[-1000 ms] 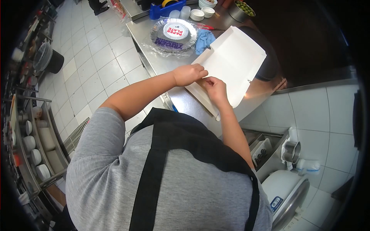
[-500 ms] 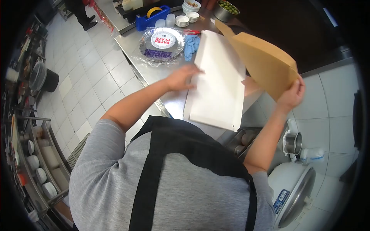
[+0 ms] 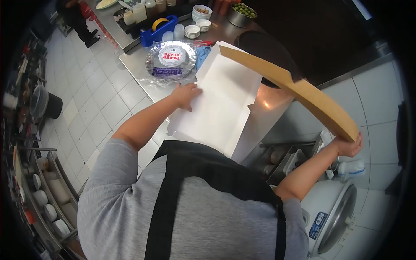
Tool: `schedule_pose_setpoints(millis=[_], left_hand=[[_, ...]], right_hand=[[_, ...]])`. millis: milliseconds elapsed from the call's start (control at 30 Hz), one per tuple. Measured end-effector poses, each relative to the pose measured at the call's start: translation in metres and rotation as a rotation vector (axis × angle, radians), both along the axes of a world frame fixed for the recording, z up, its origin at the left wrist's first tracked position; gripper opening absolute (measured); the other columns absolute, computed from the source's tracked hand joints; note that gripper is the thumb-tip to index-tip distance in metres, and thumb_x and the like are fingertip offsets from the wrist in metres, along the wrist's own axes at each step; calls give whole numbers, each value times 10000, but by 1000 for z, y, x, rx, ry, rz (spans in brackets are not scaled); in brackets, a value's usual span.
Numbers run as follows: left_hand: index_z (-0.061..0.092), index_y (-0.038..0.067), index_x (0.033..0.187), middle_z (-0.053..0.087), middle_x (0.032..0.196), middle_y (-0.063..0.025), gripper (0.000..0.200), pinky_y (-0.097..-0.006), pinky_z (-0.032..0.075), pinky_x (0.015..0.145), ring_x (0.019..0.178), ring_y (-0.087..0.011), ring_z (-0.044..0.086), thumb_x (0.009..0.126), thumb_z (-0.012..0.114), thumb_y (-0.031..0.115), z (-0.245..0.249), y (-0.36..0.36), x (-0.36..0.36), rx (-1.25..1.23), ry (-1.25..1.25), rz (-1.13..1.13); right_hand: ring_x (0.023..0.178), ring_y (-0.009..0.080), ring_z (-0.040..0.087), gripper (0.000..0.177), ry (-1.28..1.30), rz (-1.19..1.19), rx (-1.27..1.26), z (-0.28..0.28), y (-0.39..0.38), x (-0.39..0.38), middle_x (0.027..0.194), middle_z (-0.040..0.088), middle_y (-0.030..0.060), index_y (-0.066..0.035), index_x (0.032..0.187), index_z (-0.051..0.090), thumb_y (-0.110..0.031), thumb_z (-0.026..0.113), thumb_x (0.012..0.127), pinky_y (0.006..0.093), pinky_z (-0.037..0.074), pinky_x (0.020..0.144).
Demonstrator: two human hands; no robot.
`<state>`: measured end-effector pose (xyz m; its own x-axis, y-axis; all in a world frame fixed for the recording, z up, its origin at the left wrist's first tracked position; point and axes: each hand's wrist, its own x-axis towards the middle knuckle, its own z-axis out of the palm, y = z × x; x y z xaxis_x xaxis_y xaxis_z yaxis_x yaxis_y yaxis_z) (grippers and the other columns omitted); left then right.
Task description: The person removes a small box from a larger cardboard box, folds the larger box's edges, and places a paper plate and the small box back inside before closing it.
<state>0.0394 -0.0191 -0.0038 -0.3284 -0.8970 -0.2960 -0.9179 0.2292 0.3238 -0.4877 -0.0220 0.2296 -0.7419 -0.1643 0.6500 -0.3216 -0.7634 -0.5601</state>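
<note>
A cardboard box point(image 3: 227, 93), white inside and brown outside, lies unfolded on the steel counter. Its white panel faces up, tilted across the counter in front of my apron. My left hand point(image 3: 187, 96) rests on the panel's left edge, fingers spread apart. Far to the right, my right hand point(image 3: 350, 146) grips the end of the long brown flap point(image 3: 303, 93), which bends away from the panel in an arc. The fingertips behind that flap are partly hidden. A wrapped pack of paper plates point(image 3: 171, 60) sits just beyond my left hand, beside a blue cloth point(image 3: 203, 55).
Along the counter's back are a blue tape dispenser point(image 3: 158, 31), small white bowls point(image 3: 192, 31) and a metal pot of green fruit point(image 3: 242, 15). A dark round pan point(image 3: 264, 52) lies behind the flap. A white cooker point(image 3: 329, 216) is low right. Another person point(image 3: 78, 21) stands far left.
My right hand has moved right and toward me, swinging the brown flap wider. The white panel and my left hand have shifted left, and the left fingers now lie spread on its edge.
</note>
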Motion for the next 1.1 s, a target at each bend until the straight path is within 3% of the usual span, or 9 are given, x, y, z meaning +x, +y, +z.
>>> schedule_pose_setpoints(millis=[67, 200, 300, 467, 567, 633, 800, 900, 1100], left_hand=[[223, 209, 1502, 399, 1441, -177, 1158, -654, 258, 1060, 1348, -333, 380, 562, 894, 283, -7, -5, -8, -25, -175, -59], [287, 126, 1468, 369, 1450, -155, 1134, -490, 308, 1103, 1348, -338, 359, 539, 908, 321, -3, -9, -26, -201, 368, 169], [426, 104, 1385, 468, 1363, -170, 908, -517, 288, 1103, 1262, -341, 462, 632, 841, 396, 70, 8, -46, -783, 907, 17], [558, 104, 1185, 620, 1111, -108, 488, -519, 335, 1066, 1023, -301, 602, 748, 723, 243, 72, 25, 19, -910, 856, -233], [632, 101, 1000, 623, 874, -46, 276, -501, 404, 982, 865, -269, 609, 731, 682, 144, 111, 55, 25, -1081, 694, -190], [641, 110, 932, 568, 818, -41, 252, -471, 431, 920, 797, -245, 578, 686, 693, 130, 125, 70, 21, -1145, 486, -171], [627, 205, 911, 469, 787, -6, 206, -474, 379, 988, 863, -178, 557, 746, 596, 86, 63, 73, 5, -1008, 326, -209], [624, 187, 944, 513, 833, 5, 204, -531, 344, 1028, 926, -186, 563, 762, 587, 103, 16, 70, -4, -849, 159, -316], [639, 192, 980, 534, 869, 3, 196, -585, 287, 1075, 986, -175, 562, 817, 550, 130, -20, 86, -30, -626, 111, -352]], right_hand=[[805, 251, 612, 253, -8, 60, -56, -3, 3, -35, 899, 621, 110, 19, 1003, 621, -159, 592, 826, 403, 533, 698], [689, 221, 551, 322, -101, 294, 116, -18, 20, -61, 737, 553, 60, 4, 1138, 530, -208, 436, 915, 420, 523, 744], [686, 214, 539, 306, 133, 223, 196, -66, -1, -95, 715, 545, 64, -12, 1146, 516, -209, 442, 924, 409, 511, 769], [747, 215, 550, 345, -263, 762, 55, -137, -55, -58, 834, 580, 75, -19, 1160, 494, -267, 489, 921, 396, 488, 815], [903, 220, 575, 393, 287, 490, 318, -139, -102, 24, 991, 598, 59, -44, 1200, 483, -344, 484, 947, 386, 504, 838], [1007, 220, 578, 424, -483, 1420, 235, -104, -107, 95, 1090, 598, 54, -50, 1246, 488, -378, 455, 980, 365, 518, 828], [1136, 286, 536, 604, -494, 834, 800, -178, -132, 132, 1344, 480, 78, -206, 1470, 251, -301, 549, 953, 412, 465, 929], [1181, 257, 494, 498, -351, 445, 963, -234, -94, 132, 1316, 472, 126, -127, 1363, 411, -42, 563, 897, 410, 451, 934], [1249, 343, 418, 539, 833, 244, 939, -285, 27, 138, 1341, 447, 185, -85, 1251, 567, -35, 628, 717, 458, 329, 1064]])
